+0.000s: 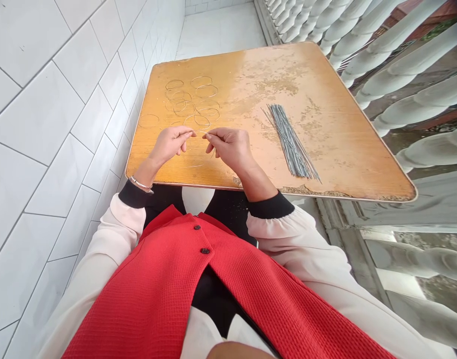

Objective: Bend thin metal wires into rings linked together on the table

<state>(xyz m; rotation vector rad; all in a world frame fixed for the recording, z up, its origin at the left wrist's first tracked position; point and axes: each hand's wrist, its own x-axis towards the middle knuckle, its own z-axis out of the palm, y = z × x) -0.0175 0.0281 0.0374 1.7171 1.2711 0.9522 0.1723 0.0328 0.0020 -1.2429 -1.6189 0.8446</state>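
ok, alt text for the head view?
A person's left hand and right hand pinch a thin pale wire over a worn orange table. Thin wire rings lie beyond; a bundle of straight grey wires lies to the right.

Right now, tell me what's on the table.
On the table, thin rings lie left, a bundle of grey wires right. The left hand and right hand pinch a thin wire above the table. Whatever is under the bundle and behind the hands is covered.

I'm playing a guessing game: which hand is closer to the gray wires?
Right. The right hand is left of the gray wires, apart; the left hand is farther left.
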